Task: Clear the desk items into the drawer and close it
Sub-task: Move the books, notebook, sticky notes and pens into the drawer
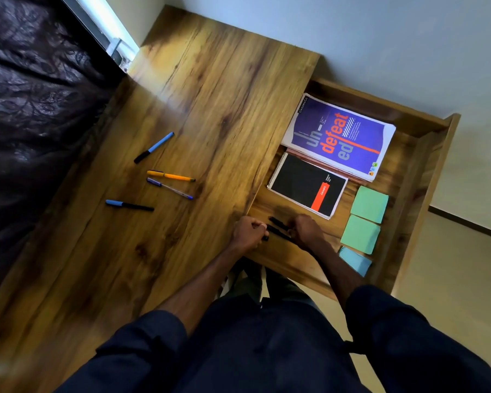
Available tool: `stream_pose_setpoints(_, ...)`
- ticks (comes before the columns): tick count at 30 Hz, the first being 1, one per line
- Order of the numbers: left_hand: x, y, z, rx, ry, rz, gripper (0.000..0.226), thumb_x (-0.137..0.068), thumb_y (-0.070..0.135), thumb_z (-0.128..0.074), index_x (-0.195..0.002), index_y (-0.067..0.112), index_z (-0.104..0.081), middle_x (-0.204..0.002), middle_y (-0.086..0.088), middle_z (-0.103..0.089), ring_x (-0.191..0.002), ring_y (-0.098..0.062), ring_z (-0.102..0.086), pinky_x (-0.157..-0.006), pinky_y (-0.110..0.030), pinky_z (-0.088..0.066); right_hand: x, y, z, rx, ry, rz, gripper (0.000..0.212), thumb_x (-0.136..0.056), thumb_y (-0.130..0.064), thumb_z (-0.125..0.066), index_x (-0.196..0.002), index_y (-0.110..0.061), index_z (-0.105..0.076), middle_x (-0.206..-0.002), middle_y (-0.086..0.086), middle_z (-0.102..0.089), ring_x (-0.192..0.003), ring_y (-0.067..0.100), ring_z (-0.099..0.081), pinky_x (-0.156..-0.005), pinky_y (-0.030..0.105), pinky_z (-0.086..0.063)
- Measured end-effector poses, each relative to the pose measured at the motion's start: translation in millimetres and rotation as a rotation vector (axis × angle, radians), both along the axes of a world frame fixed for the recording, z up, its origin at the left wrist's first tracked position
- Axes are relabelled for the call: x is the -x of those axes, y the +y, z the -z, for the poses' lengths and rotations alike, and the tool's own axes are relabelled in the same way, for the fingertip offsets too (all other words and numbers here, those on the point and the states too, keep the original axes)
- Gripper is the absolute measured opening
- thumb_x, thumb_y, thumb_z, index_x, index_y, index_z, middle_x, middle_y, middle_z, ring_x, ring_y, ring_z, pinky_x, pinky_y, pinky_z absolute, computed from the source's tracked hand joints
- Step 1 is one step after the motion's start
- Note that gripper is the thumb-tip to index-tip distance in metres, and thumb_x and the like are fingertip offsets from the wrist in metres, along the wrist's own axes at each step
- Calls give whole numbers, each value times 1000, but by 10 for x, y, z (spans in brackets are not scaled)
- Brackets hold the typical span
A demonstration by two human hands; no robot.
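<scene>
Wood desk (pixel 210 109) filled most of the frame. Its drawer (pixel 421 177) was pulled fully out at 3 o'clock. Dark crinkled cover (pixel 40 109) ran along 9 to 11 o'clock, off the desk edge.

Inside the drawer:
- Purple notebook (pixel 338 137) lay flat at the back, 2 o'clock.
- Black spiral pad (pixel 304 184) sat just beside it on the near side, slightly overlapping the notebook's edge.
- Two green sticky pads (pixel 364 219) lay along the drawer's right wall at 4 o'clock.
- Blue sticky pad (pixel 355 260) was just nearer than them.

Both hands were at the drawer's front left corner, around 5 o'clock from centre, close together. Left hand (pixel 248 232) was balled tight, fingers curled, gripping the near end of the black pens (pixel 278 226). Right hand (pixel 306 231) was also curled narrow, knuckles up, closed over the pens' other end. Two pens showed between the hands, side by side, low over the drawer floor. Couldn't tell if they touched it.

On the desk at 9 o'clock, well apart from the hands, four pens lay loose:
- blue-black pen (pixel 153 148) farthest back
- orange pen (pixel 170 175)
- clear purple pen (pixel 169 188) just beside the orange one
- blue-capped pen (pixel 129 205) nearest
</scene>
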State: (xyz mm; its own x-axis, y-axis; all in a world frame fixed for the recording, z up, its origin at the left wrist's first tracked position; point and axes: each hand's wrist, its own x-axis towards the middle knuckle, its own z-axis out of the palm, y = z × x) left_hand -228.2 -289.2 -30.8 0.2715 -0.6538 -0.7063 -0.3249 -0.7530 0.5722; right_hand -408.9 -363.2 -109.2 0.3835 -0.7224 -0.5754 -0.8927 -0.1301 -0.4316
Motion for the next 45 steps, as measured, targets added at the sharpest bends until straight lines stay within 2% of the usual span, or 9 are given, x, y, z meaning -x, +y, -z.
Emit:
stream_pose_setpoints(11, -37, 48, 53, 6, 31, -23, 14, -97, 18, -63, -103, 9, -73, -86, 0, -77, -55, -8, -63, -44, -15, -46, 24, 88, 38, 117, -31, -25, 8, -92, -16, -66, -96, -14, -73, -92, 4, -69, -75, 17, -58, -63, 28, -44)
stream_pose_setpoints(14, -39, 46, 51, 4, 33, -13, 15, -98, 18, -63, -104, 9, -73, -88, 0, -77, -56, -8, -64, -45, -14, -46, 31, 105, 57, 114, -24, -13, 8, -92, -17, -67, -96, -15, -74, -93, 4, -70, -76, 17, -61, -64, 29, -50)
stream_pose_setpoints(21, -59, 37, 30, 3, 58, -8, 15, -98, 17, -61, -105, 9, -72, -93, -3, -78, -59, -9, -64, -46, -14, -46, 9, 122, 21, 105, -14, -11, 12, -93, -21, -64, -96, -14, -74, -94, 5, -68, -77, 19, -59, -63, 28, -46)
stream_pose_setpoints(25, -137, 41, 14, -14, 136, 0, 16, -98, 17, -62, -110, 10, -70, -93, -1, -76, -64, -8, -66, -50, -16, -49, -80, 95, -111, 155, -101, 36, 16, -95, -22, -58, -88, -15, -71, -87, 2, -64, -78, 20, -61, -61, 28, -43)
stream_pose_setpoints(28, -232, 7, -36, 15, 184, -8, 16, -95, 14, -65, -110, 9, -71, -91, -4, -76, -63, -8, -66, -50, -18, -49, -214, 28, -314, 274, -208, 145, 16, -96, -23, -58, -93, -14, -72, -86, 2, -65, -76, 14, -57, -60, 21, -35)
stream_pose_setpoints(35, -545, -105, -224, 152, 205, -74, 15, -93, 12, -66, -107, 9, -72, -85, -11, -76, -61, -16, -63, -49, -23, -49, -609, -172, -1026, 489, -478, 221, 11, -93, -21, -63, -96, -14, -72, -86, -3, -68, -73, 7, -59, -66, 18, -49)
stream_pose_setpoints(39, -838, -146, -346, 218, 192, -171, 17, -97, 5, -57, -108, -2, -69, -87, -8, -75, -49, -9, -58, -42, -19, -45, -1036, -283, -1295, 514, -535, 147, 9, -91, -20, -66, -92, -13, -73, -82, -2, -68, -69, 9, -58, -64, 19, -46)
stream_pose_setpoints(42, -1160, -67, -435, 256, 141, -237, 14, -95, 4, -59, -104, 2, -70, -91, -13, -75, -49, -10, -58, -43, -20, -45, -1416, -310, -1393, 471, -576, 30, 10, -91, -21, -66, -91, -13, -73, -81, -1, -69, -70, 11, -60, -66, 24, -50)
stream_pose_setpoints(45, -1505, 135, -485, 268, 73, -349, 11, -91, 8, -64, -97, 9, -73, -88, -8, -77, -56, -13, -61, -45, -22, -46, -1837, -281, -1364, 414, -554, -95, 14, -91, -24, -62, -88, -14, -72, -78, -1, -67, -67, 13, -59, -64, 32, -53)
